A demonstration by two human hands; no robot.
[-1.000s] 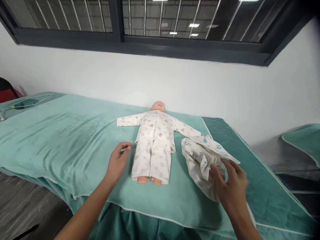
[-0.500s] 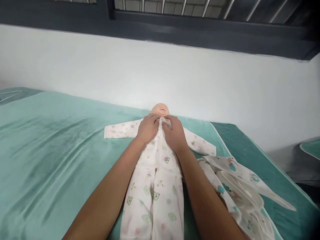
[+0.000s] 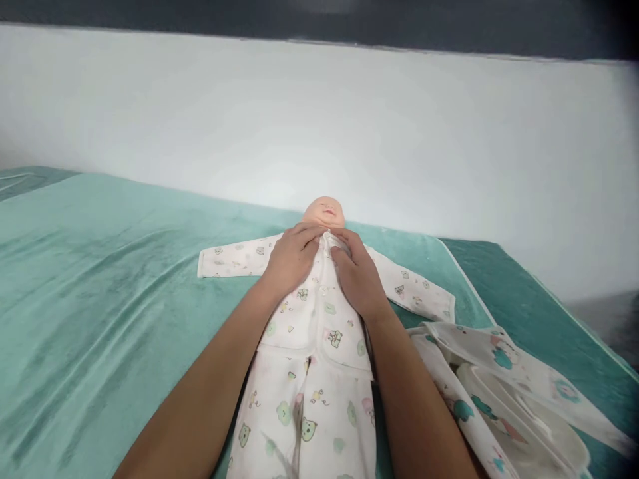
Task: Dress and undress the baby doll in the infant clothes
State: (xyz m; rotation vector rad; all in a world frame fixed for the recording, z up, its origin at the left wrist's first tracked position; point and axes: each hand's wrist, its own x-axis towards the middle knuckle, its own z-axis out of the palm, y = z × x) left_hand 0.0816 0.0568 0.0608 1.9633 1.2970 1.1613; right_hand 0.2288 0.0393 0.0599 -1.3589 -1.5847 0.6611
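Observation:
A baby doll [image 3: 325, 211] lies on its back, its head toward the wall. It wears a white printed top [image 3: 319, 313] with both sleeves spread out and white printed trousers [image 3: 309, 419]. At the left side of the collar is my left hand [image 3: 294, 256], its fingers bent on the cloth just below the doll's chin. My right hand [image 3: 355, 269] is on the right side of the collar, thumb and fingers closed round the edge of the top. The fingertips of both hands are partly hidden.
A teal cloth [image 3: 124, 266] covers the bed under the doll. Another white printed garment [image 3: 509, 392] lies crumpled to the right, beside my right forearm. Behind the bed stands a white wall [image 3: 319, 120], with a dark frame [image 3: 319, 20] above it.
The camera view has tilted down and come closer, so the doll looks larger and the window bars are out of sight. Both hands remain at the collar.

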